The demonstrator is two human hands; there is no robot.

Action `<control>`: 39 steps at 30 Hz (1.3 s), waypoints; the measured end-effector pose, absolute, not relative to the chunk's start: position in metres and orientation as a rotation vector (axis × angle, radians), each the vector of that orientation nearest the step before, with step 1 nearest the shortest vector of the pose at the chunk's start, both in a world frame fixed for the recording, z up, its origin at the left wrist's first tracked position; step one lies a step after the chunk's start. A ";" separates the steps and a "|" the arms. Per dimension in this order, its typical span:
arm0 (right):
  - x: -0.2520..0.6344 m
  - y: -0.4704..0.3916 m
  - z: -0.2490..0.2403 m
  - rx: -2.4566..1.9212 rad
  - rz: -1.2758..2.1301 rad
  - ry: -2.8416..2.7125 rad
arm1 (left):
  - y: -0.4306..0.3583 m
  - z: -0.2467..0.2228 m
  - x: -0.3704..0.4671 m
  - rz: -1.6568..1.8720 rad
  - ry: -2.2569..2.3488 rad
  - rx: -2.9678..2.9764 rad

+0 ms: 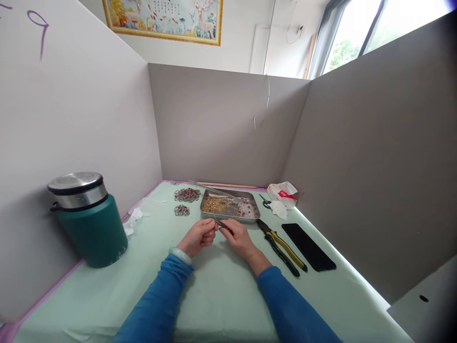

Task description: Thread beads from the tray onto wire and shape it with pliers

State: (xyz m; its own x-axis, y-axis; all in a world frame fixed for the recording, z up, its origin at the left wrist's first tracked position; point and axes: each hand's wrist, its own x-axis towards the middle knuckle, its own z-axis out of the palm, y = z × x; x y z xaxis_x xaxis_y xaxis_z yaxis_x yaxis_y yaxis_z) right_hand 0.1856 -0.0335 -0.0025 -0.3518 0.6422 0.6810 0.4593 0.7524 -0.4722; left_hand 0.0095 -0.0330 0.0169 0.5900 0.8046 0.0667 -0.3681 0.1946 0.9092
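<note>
Slim metal tool (223,226) juts from the right hand (240,238).

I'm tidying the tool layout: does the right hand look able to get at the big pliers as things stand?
Probably yes: the pliers lie just right of the right hand, nothing visible between them, though that hand holds a small dark tool it may need to put down first.

Looking at a mint cloth-covered table (226,300) loaded with a rectangular metal tray (248,220), yellow-and-green-handled pliers (288,248), flat black slab (309,247), plus teal steel-lidded canister (92,231).
</note>
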 end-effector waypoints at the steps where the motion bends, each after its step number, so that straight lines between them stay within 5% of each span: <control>1: 0.185 -0.033 -0.004 -0.843 0.325 -1.993 | -0.032 0.017 0.011 0.890 0.521 1.096; 39: 0.183 -0.033 -0.007 -1.094 0.269 -1.984 | -0.029 0.012 0.022 1.139 0.817 1.296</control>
State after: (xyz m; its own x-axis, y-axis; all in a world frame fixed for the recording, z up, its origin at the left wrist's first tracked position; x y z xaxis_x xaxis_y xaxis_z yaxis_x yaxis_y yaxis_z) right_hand 0.1828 -0.0334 -0.0071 -0.2723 0.7785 0.5655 0.5996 0.5969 -0.5331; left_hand 0.0222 -0.0288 0.0118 0.2817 0.9498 0.1360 -0.1761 -0.0882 0.9804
